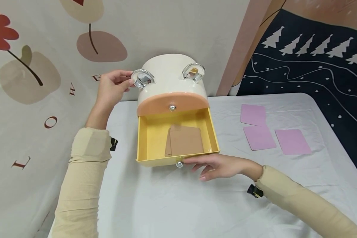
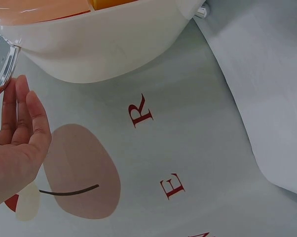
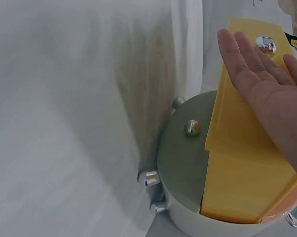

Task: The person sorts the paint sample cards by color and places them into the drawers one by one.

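A cream rounded storage box [image 1: 172, 71] with an orange front stands on the table, its yellow drawer [image 1: 142, 138] pulled far out. Brown cards [image 1: 186, 142] lie overlapping on the drawer floor. My left hand [image 1: 113, 86] pinches the rim of the box's left silver ear [image 1: 144, 78] between thumb and fingers; the left wrist view shows fingertips at this ear's [image 2: 9, 64] edge. Along the drawer's front edge, my right hand [image 1: 218, 166] reaches in from the right, index fingertip right at the round silver knob [image 1: 179, 164]. Its fingers look nearly straight in the right wrist view.
Pink cards [image 1: 258, 138] lie on the white-covered table [image 1: 172, 205] to the right of the box. A patterned cloth wall [image 1: 172, 26] rises close behind and to the left. Beyond the table's right edge hangs a dark cloth [image 1: 312, 72] with white trees.
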{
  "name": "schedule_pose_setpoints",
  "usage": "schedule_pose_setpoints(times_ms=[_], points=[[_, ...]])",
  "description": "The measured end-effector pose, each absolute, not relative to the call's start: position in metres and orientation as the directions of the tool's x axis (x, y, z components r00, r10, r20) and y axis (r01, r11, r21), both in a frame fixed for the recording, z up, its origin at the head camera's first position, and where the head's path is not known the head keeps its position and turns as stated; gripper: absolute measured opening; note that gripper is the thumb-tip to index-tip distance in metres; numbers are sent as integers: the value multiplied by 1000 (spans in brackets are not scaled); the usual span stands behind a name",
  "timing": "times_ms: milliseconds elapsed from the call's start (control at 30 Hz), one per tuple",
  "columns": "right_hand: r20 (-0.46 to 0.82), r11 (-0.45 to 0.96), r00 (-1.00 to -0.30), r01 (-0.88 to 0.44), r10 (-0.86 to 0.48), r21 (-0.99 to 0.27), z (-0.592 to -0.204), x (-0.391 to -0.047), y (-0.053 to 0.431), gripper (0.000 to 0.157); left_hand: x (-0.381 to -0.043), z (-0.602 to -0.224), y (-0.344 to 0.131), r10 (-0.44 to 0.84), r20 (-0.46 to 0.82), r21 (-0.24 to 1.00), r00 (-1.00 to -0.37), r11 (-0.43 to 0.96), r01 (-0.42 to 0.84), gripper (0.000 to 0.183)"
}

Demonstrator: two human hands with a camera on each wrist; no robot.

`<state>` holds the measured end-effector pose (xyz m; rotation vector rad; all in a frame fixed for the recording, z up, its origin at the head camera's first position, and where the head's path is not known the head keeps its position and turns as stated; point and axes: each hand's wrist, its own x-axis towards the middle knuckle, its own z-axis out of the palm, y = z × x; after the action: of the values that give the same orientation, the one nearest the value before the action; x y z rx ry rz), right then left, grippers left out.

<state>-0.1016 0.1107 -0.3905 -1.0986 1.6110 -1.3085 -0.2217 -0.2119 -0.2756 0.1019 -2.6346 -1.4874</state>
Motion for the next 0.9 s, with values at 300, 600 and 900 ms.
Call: schedule_pose_setpoints(times_ms=[300, 600, 900], points=[[-103, 159, -321, -155, -942, -975, -385, -104, 104, 63, -222, -275, -211, -118, 67, 857, -991, 515, -4, 29], [-106, 185, -375, -180, -921, -966, -379, -118, 93, 59, -221, -274, -211, -116, 80, 860, -990, 509, 9, 28], [-184, 275, -560, -82, -808, -958, -376, -158, 76, 54, -221, -273, -212, -119, 70, 854, -990, 521, -2, 28]])
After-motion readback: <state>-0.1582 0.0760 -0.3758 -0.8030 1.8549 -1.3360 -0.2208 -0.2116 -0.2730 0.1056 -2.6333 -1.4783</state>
